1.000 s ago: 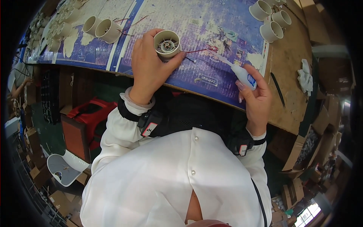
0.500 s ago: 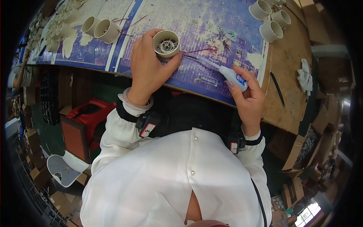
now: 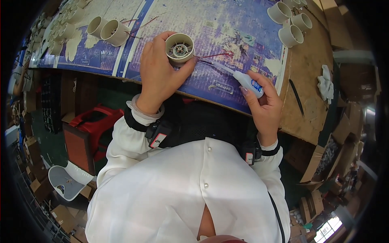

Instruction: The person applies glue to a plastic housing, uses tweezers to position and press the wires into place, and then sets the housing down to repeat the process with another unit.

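Observation:
My left hand (image 3: 162, 71) is closed around a cream plastic cylinder (image 3: 179, 60) with a round motor (image 3: 180, 50) and thin vanes inside its open top. Red and black wires (image 3: 214, 55) trail to the right from the cylinder's side, near my thumb. In my right hand (image 3: 263, 97) is a small translucent white glue bottle (image 3: 246, 82) with a blue label. Its long thin nozzle (image 3: 222, 67) slants toward the cylinder, and the tip lies near the wires by my left thumb. Whether the tip touches anything I cannot tell.
Blue printed cardboard (image 3: 194, 24) covers the worktable. Two more cream cylinders (image 3: 115, 34) with wires stand to the left, and several others (image 3: 291, 35) at the far right. A thin black strip (image 3: 296, 97) and a crumpled white cloth (image 3: 325, 84) lie on the bare wood.
My right hand and the glue bottle have shifted slightly left, bringing the nozzle a little closer to the cylinder. My left hand has barely moved.

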Demonstrator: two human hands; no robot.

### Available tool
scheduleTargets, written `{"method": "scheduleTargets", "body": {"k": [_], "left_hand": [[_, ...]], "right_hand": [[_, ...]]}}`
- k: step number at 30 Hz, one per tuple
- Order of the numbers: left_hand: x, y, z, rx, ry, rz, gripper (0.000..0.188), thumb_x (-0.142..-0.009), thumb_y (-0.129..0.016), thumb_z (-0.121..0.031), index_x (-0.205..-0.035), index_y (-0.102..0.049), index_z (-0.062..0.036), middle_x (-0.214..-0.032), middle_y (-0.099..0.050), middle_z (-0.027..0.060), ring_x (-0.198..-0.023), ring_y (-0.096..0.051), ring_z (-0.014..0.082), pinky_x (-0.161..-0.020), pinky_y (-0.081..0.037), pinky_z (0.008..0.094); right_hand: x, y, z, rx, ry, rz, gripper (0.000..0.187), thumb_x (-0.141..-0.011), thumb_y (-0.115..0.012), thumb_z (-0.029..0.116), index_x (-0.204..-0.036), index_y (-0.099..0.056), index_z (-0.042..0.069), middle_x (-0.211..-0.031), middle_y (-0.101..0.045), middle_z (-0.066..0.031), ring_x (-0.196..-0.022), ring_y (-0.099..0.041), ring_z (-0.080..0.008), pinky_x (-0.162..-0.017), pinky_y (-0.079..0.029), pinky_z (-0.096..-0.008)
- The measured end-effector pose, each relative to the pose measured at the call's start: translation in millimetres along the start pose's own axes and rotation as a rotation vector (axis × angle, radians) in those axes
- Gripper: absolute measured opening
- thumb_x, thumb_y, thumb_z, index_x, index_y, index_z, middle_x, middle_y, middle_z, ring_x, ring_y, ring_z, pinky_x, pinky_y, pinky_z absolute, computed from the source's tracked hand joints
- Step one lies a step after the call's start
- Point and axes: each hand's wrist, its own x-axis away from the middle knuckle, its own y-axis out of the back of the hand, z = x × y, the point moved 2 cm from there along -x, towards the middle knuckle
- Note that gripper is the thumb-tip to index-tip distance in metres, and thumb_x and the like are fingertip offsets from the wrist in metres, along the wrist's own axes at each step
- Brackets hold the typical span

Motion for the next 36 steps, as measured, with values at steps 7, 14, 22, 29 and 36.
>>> {"method": "scheduleTargets", "body": {"k": [7, 14, 22, 29, 36], "left_hand": [[1, 1, 2, 0.046, -0.020, -0.002, 0.060, -0.070, -0.085, -0.024, -0.118, -0.055, -0.0060, -0.102, -0.064, 0.0090, -0.092, -0.057, 0.0293, -0.078, -0.046, 0.0398], [1, 2, 0, 0.094, -0.049, -0.045, 0.060, -0.065, -0.087, -0.020, -0.116, -0.058, -0.0081, -0.102, -0.064, 0.0067, -0.090, -0.056, 0.0300, -0.078, -0.045, 0.0395], [2, 1, 2, 0.118, -0.063, -0.061, 0.060, -0.065, -0.088, -0.020, -0.116, -0.059, -0.0092, -0.102, -0.064, 0.0064, -0.091, -0.056, 0.0298, -0.078, -0.045, 0.0400], [1, 2, 3, 0.155, -0.069, -0.065, 0.058, -0.065, -0.088, -0.020, -0.115, -0.060, -0.0099, -0.102, -0.064, 0.0062, -0.091, -0.056, 0.0296, -0.079, -0.045, 0.0401], [1, 4, 1, 0.137, -0.035, -0.014, 0.059, -0.066, -0.088, -0.019, -0.116, -0.059, -0.0070, -0.105, -0.064, 0.0074, -0.095, -0.057, 0.0289, -0.083, -0.046, 0.0376]], "right_hand": [[1, -1, -1, 0.018, -0.056, 0.050, 0.035, -0.092, -0.066, -0.001, -0.126, -0.059, -0.003, -0.124, -0.058, -0.0086, -0.112, -0.057, -0.0154, -0.096, -0.047, -0.0268], [3, 0, -2, 0.000, 0.004, 0.019, 0.035, -0.088, -0.070, -0.002, -0.121, -0.058, 0.000, -0.125, -0.057, -0.0100, -0.109, -0.059, -0.0165, -0.092, -0.049, -0.0270], [3, 2, 9, 0.094, 0.058, -0.001, 0.032, -0.089, -0.069, -0.001, -0.119, -0.057, 0.001, -0.127, -0.059, -0.0140, -0.114, -0.058, -0.0193, -0.098, -0.047, -0.0306], [0, 3, 19, 0.176, 0.119, 0.009, 0.032, -0.090, -0.068, 0.000, -0.120, -0.056, 0.001, -0.127, -0.059, -0.0151, -0.116, -0.058, -0.0204, -0.101, -0.046, -0.0324], [-1, 3, 24, 0.176, 0.111, 0.008, 0.032, -0.090, -0.068, 0.000, -0.119, -0.056, 0.001, -0.128, -0.059, -0.0154, -0.117, -0.057, -0.0209, -0.102, -0.045, -0.0328]]}}
